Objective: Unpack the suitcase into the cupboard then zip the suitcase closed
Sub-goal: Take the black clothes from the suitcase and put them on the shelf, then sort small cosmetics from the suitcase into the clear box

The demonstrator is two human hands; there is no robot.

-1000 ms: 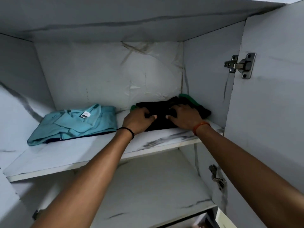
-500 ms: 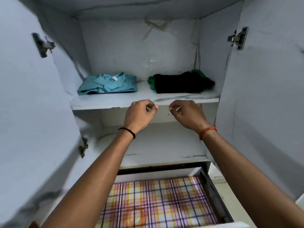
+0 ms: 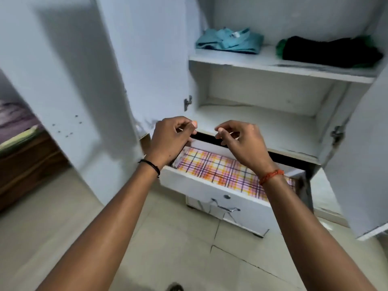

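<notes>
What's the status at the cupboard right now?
Left hand, right hand empty, fingers loosely curled, over open plaid-lined drawer. Folded teal shirt, black folded garment on upper shelf. Suitcase unseen.

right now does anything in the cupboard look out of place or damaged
Little stands out. The white drawer with the plaid liner is pulled open below the bare lower shelf. The upper shelf's front edge looks scuffed. The folded teal shirt and black garment over green cloth lie loosely folded but settled.
</notes>
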